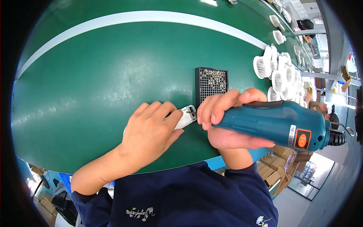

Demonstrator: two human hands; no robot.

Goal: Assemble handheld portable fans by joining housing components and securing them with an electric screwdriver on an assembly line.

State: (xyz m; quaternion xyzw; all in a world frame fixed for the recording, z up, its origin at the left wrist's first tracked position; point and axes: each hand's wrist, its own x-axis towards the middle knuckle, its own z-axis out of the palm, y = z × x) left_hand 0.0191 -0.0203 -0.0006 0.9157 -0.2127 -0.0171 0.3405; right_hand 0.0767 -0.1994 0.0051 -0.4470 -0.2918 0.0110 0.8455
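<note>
My right hand (219, 109) is wrapped around a teal electric screwdriver (264, 123), which lies nearly level with its cable end to the right. Its front end points left, toward the open end of a white plastic handle-like piece (183, 121). A dark thin bit seems to meet that end, but my fingers hide most of it. My left hand (149, 126) closes over the white piece and presses it to the green table, covering much of its length. Just beyond both hands sits a black perforated tray (197, 85) with many small screws (217, 77) in it.
White handheld fans with round grilles (279, 80) are heaped on the table's right side. A pale strip (151, 16) curves across the far side of the green table (94, 75). Cardboard boxes (274, 164) stand below at right. Another person (305, 25) is at the far right.
</note>
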